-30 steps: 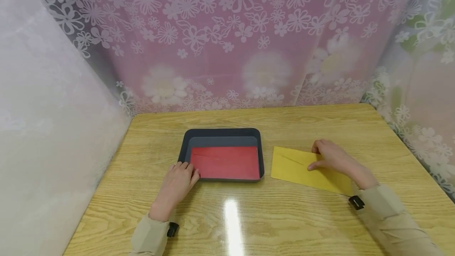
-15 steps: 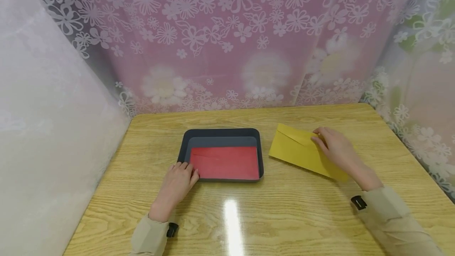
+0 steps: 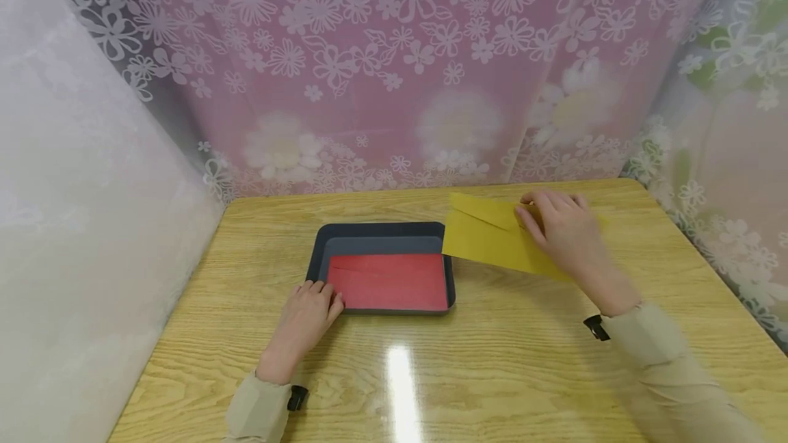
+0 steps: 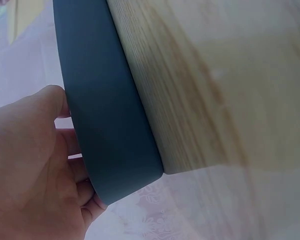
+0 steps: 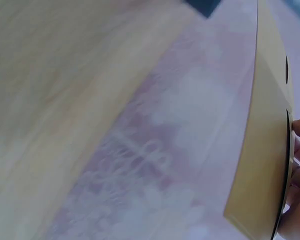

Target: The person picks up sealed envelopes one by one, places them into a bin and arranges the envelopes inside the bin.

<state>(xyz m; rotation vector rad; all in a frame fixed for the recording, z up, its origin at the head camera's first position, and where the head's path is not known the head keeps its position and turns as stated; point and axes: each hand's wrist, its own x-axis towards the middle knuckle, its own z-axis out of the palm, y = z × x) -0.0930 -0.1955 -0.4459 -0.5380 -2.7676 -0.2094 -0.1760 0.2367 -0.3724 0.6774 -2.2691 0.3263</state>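
A dark grey rectangular tray (image 3: 382, 230) sits on the table, with a red envelope (image 3: 388, 283) lying flat in its near part. My left hand (image 3: 304, 321) grips the tray's near left corner; in the left wrist view, the thumb and fingers pinch the wall of the tray (image 4: 102, 105). Raised above the table to the right, a yellow envelope (image 3: 475, 232) is pinched by my right hand (image 3: 566, 234). Its left end reaches over the tray's right rim. In the right wrist view, the fingers hold the yellow envelope (image 5: 265, 145) at its slit flap edge.
The wooden table (image 3: 492, 368) has a bright light reflection (image 3: 403, 388) near its front. Pink floral curtain (image 3: 394, 74) hangs behind the far edge. Pale sheets (image 3: 92, 190) stand along the left and right sides.
My right hand has lifted the yellow envelope off the table and carried it up and leftward to the tray. The left hand and tray have stayed put.
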